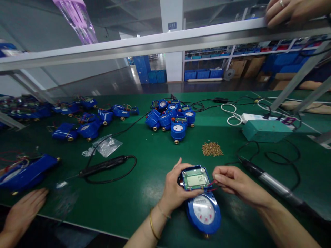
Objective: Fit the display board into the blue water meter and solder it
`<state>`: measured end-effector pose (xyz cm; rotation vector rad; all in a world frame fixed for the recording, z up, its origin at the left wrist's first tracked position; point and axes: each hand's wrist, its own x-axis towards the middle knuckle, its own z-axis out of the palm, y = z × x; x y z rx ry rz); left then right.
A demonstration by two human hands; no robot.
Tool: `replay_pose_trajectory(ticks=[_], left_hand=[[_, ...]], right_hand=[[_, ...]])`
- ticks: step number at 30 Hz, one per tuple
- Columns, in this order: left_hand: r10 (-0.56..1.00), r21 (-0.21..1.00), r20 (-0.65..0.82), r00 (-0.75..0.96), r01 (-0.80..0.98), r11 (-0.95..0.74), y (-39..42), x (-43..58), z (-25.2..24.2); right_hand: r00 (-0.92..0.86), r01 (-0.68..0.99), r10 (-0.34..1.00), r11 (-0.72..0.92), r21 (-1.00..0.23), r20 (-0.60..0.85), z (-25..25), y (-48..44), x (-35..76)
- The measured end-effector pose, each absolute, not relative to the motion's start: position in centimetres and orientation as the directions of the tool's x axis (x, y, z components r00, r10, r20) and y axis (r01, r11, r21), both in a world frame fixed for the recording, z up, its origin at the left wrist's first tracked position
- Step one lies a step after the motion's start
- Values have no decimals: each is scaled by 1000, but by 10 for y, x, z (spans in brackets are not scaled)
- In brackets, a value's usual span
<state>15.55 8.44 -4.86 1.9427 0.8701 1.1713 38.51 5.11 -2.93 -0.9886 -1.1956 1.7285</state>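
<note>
On the bench [134, 206], front centre, a water meter [204, 212] just below a circuit board [195, 179], the board in the left hand [178, 186], the right hand [240, 184] just beside it. To the left, an electric screwdriver [103, 166]; to the right, a second electric screwdriver [271, 182]. Behind, a heap of meters [170, 117], with brass fittings [212, 149] before it and to its right. Farther left, more meters [88, 129], a plastic bag [107, 146] in front of them. Far right, a power strip [254, 118] behind a box [265, 131]. Above the bench, a shelf rail [155, 43], under another person's hand [292, 12].
</note>
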Motion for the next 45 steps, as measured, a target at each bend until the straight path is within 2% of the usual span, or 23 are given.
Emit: replay_pose_trajectory(ticks=[10, 16, 24, 34, 39, 45], left_hand=[[861, 882, 374, 344, 154, -445, 83, 158, -49], [883, 904, 338, 327, 147, -401, 82, 159, -47], [917, 944, 279, 287, 95, -317, 84, 160, -48], [922, 946, 261, 287, 114, -303, 83, 161, -51], [904, 929, 282, 321, 144, -341, 81, 162, -50], [882, 909, 317, 348, 153, -387, 78, 160, -62]], right_hand=[[-385, -184, 917, -183, -966, -100, -55, 59, 382], [-370, -108, 926, -119, -987, -71, -51, 58, 376], [-162, 33, 980, 124, -992, 117, -50, 45, 354], [130, 69, 965, 220, -973, 228, -69, 45, 338], [68, 173, 932, 341, -924, 356, -67, 37, 337], [-14, 373, 838, 510, -775, 545, -71, 26, 346]])
